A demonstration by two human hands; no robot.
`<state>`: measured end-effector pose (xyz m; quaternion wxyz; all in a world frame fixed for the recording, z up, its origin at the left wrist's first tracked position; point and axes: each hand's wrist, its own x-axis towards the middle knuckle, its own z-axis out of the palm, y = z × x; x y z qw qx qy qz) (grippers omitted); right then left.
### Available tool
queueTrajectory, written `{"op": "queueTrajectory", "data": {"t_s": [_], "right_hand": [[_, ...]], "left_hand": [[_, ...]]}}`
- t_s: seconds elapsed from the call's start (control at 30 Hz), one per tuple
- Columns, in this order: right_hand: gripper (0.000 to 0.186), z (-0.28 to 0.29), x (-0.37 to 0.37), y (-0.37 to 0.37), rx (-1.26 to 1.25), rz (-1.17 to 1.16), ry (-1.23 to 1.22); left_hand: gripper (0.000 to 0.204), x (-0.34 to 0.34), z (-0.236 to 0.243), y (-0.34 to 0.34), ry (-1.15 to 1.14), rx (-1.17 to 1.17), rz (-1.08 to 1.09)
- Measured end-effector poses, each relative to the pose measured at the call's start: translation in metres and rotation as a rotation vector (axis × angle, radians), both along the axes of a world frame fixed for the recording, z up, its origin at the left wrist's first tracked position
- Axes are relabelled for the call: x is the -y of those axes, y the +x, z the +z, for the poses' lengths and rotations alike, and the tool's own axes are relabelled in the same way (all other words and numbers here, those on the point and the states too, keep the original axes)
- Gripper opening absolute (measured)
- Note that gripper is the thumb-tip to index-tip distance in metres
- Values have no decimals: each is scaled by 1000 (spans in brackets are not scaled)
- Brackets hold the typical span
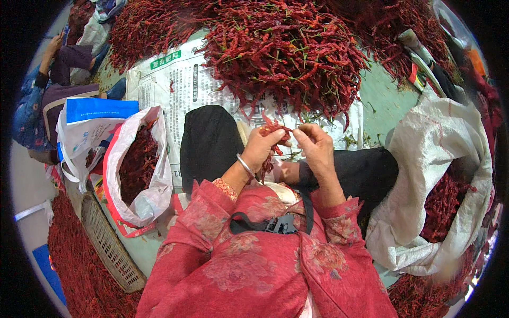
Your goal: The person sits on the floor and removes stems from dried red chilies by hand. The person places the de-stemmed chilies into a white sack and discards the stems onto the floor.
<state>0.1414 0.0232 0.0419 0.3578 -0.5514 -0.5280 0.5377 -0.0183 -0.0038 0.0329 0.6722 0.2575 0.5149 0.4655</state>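
My left hand (256,150), with a bangle at its wrist, is closed around a small bunch of dried red chili peppers (272,128). Some of their tips hang below the fingers. Close beside it on the right, my right hand (318,151) is pinched, thumb against fingers, at the end of one pepper from the bunch. The exact spot of the pinch is partly hidden by the fingertips. Both hands are above my crossed legs. Just beyond them rises a large heap of red chili peppers (286,53), some with green stems.
Under the heap lies a flat white printed sack (183,79). An open white bag (111,169) of chilies stands at left, beside a long woven basket (108,244). A big white woven sack (397,212) with chilies is at right. Another person's arm (46,58) shows far left.
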Motion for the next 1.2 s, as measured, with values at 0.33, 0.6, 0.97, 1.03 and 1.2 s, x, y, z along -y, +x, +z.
{"op": "queueTrajectory", "data": {"t_s": [0.33, 0.6, 0.97, 1.03, 1.2], "right_hand": [[10, -11, -8, -1, -543, -172, -569], [16, -27, -11, 7, -315, -61, -747], [51, -45, -50, -133, 853, 349, 203], [49, -60, -63, -157, 892, 298, 72], [31, -83, -65, -112, 644, 263, 93]], "left_hand": [[18, 3, -13, 8, 103, -242, -172], [15, -11, 2, -49, 13, 146, 401], [20, -20, 2, -86, 146, 521, 640], [17, -18, 6, -85, 97, 508, 637], [11, -23, -4, -82, 45, 280, 592]]}}
